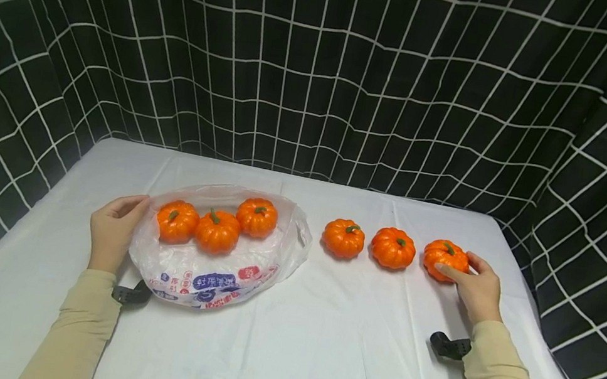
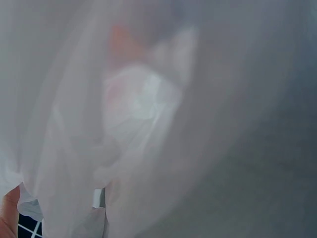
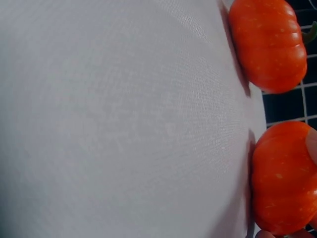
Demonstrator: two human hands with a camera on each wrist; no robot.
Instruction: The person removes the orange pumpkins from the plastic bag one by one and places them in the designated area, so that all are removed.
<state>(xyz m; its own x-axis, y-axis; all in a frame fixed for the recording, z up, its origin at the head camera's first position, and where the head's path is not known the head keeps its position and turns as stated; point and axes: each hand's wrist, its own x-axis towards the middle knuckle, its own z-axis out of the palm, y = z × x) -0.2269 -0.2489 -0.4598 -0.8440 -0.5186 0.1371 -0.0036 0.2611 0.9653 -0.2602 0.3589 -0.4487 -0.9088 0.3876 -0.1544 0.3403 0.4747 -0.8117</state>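
Note:
My left hand [image 1: 116,226] pinches the left rim of a thin white plastic bag [image 1: 179,272] with red and blue print. Inside the wide-mouthed bag sit three small orange pumpkins with green stems: a left one [image 1: 177,222], a middle one [image 1: 218,233] and a right one [image 1: 257,217]. In the left wrist view the blurred bag [image 2: 143,114] covers nearly everything. At the right, my right hand [image 1: 478,288] grips the end pumpkin [image 1: 443,257], thumb in front and fingers behind. That pumpkin [image 3: 282,178] appears to rest on the cloth in the right wrist view.
Two more orange pumpkins, one nearer the bag [image 1: 343,239] and one beside the gripped pumpkin [image 1: 393,248], stand in a row on the white-covered table [image 1: 319,343]. A black curtain with a white grid [image 1: 317,77] encloses the back and sides.

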